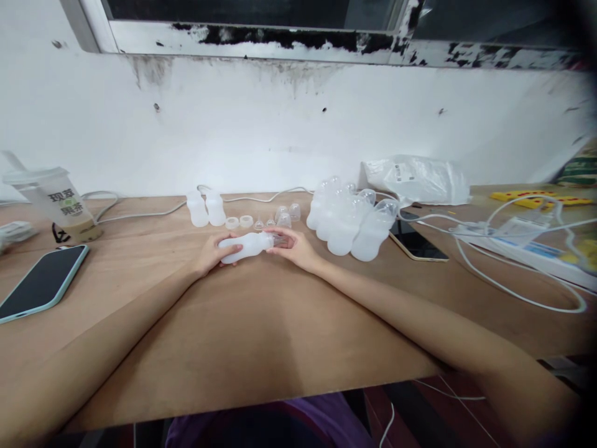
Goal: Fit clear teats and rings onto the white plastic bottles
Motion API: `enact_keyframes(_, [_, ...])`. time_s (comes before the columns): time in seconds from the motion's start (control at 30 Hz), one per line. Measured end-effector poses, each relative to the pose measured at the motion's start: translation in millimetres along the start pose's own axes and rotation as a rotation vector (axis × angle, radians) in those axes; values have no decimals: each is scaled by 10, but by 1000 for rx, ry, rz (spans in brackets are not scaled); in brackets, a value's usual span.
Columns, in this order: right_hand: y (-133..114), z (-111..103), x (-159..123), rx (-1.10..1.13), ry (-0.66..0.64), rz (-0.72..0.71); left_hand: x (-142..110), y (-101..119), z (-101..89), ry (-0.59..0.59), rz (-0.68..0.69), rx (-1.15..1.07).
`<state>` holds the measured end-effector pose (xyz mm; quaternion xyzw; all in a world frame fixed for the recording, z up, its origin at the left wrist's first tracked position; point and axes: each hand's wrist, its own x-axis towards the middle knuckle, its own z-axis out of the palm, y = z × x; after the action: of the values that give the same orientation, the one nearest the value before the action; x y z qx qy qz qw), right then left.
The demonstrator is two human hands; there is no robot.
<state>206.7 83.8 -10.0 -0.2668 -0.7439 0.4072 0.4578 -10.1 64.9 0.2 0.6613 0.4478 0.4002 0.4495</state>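
On the surface [209, 348], at your far left, the cup [68, 208] stands behind a phone [44, 283]. Ahead of you, near the wall [233, 124], two bottles [199, 213] stand side by side; right of them come two rings [232, 226], then the teats [259, 224], then the caps [294, 212]. In front of that row, your hands have one bottle [247, 247] between them. Farther right stands the bottle cluster [340, 230], the bag [420, 180] behind and to its right. Just right of the cluster lies the second phone [417, 241], and beyond it the power strip [536, 252], with cables [513, 303] around it.
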Motion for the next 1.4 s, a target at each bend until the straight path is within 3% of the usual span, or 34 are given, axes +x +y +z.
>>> enact_keyframes(0.1, [10,-10,10,6,-24,-6,15,-12,-17,54,9,10])
enact_keyframes(0.23, [10,-9,1,-1,-78,-104,18,-22,-42,-27,-20,-22])
enact_keyframes(0.37, [9,-11,-7,-31,-81,-98,11,-21,-42,-44,-23,-20])
enact_keyframes(0.6, [9,-14,17,-23,-69,-12,15,9,-59,151,136,257])
enact_keyframes(0.8, [29,-7,23,47,-34,-48,29,-20,-77,38,-24,41])
enact_keyframes(1.07, [37,-7,31,41,-19,-32,19,-10,-21,58,16,90])
enact_keyframes(1.2, [6,-2,22,17,6,-2,4,1,-42,152,268,363])
enact_keyframes(1.4, [-27,-5,23,48,13,97,-15,-43,-76,142,682,645])
